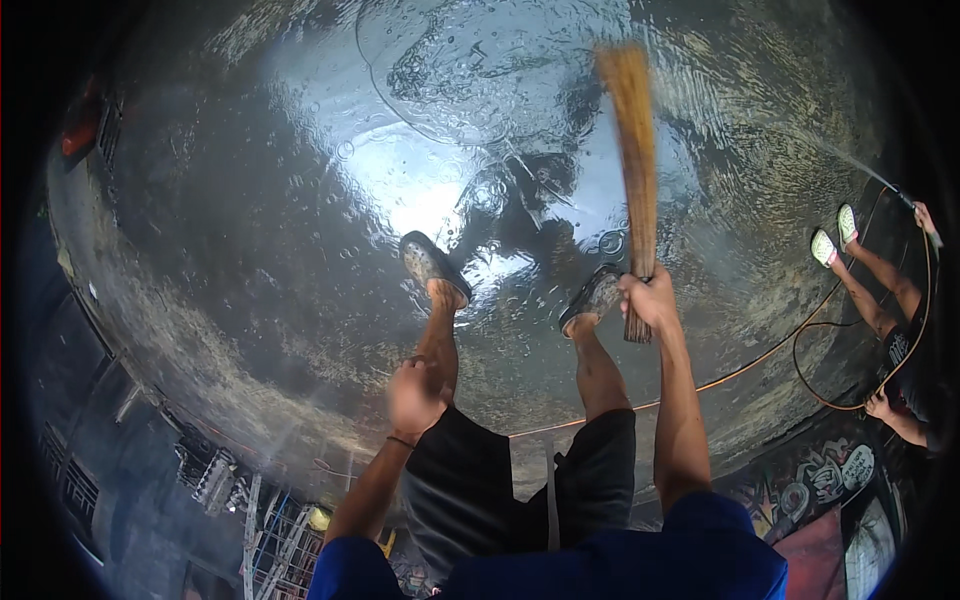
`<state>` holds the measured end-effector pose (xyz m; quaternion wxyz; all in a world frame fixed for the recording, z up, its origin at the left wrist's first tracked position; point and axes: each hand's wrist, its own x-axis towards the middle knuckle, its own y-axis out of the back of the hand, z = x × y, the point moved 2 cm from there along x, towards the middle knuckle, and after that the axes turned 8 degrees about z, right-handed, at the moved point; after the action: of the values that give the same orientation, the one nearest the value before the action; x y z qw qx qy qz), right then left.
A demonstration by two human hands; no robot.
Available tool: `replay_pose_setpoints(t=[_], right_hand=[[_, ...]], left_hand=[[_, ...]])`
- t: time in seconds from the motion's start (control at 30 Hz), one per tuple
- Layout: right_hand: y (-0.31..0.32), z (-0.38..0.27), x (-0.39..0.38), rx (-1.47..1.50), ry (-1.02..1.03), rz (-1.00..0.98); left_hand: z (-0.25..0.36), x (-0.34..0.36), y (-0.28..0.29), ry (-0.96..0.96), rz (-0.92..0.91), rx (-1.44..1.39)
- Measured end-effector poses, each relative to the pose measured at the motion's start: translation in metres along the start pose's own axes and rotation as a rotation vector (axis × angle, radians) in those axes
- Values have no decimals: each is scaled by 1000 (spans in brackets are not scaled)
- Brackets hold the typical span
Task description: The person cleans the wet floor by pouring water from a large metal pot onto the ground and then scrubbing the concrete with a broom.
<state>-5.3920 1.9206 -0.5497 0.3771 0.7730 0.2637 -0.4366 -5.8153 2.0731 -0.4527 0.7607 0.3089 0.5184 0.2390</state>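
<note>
My right hand [650,298] grips the handle end of a straw broom [634,150], whose bristles reach forward over the wet, flooded floor [300,220]. My left hand [415,395] hangs blurred beside my left knee, fingers curled in and nothing held. I stand in dark shorts and grey clog shoes [432,265] in a thin sheet of water.
At the right a second person [890,290] in light shoes holds a hose nozzle [905,197] spraying water across the floor. An orange hose [780,345] runs along the ground behind me. Metal racks [280,540] and a painted wall [820,480] lie at the lower edge.
</note>
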Motion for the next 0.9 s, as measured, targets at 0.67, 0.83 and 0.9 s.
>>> replay_pose_setpoints(t=[0.67, 0.83, 0.9], right_hand=[[-72, -41, -6, -20, 64, -15], [-150, -22, 119, 315, -24, -67], [-224, -37, 161, 158, -11, -220]], left_hand=[[-11, 0, 10, -29, 52, -51], [-10, 12, 24, -49, 75, -103], [2, 27, 13, -67, 34, -184]])
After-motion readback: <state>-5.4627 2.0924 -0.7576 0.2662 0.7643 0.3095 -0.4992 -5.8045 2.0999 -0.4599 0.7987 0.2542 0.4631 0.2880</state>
